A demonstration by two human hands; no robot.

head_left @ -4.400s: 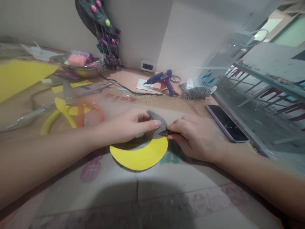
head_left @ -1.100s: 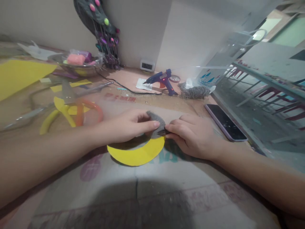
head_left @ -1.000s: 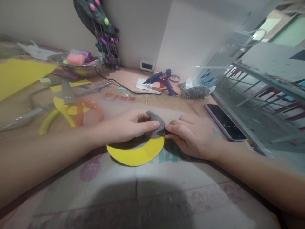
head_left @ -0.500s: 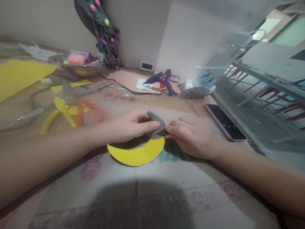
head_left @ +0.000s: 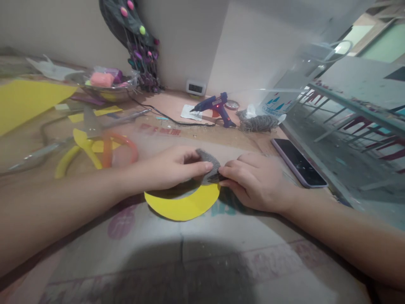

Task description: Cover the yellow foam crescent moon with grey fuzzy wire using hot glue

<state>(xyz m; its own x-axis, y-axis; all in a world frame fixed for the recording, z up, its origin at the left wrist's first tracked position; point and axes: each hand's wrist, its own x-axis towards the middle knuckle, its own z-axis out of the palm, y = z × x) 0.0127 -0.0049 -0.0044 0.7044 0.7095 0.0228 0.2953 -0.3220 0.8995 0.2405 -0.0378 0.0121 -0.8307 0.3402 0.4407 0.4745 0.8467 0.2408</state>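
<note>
A yellow crescent (head_left: 183,206) of card or paper lies over the cardboard, its upper right end covered by close rows of grey yarn (head_left: 209,162). My left hand (head_left: 175,166) is closed on that yarn-covered end, the thumb on top and the fingers behind. On the crescent's right edge, my right hand (head_left: 249,179) has thumb and forefinger pinched together at the grey yarn. Its fingertips hide the exact spot they grip. The crescent's bare yellow part curves down and left below both hands.
Behind the hands are a blue glue gun (head_left: 217,105) with a red light and a bundle of grey yarn (head_left: 259,121). A phone (head_left: 299,162) lies right. Leftward are orange-and-yellow-handled scissors (head_left: 118,137), yellow sheet (head_left: 31,101) and a bowl (head_left: 107,93) of wrapped clay-like lumps.
The yellow crescent has shifted very slightly to the right in view. Both hands keep their hold in nearly the same place.
</note>
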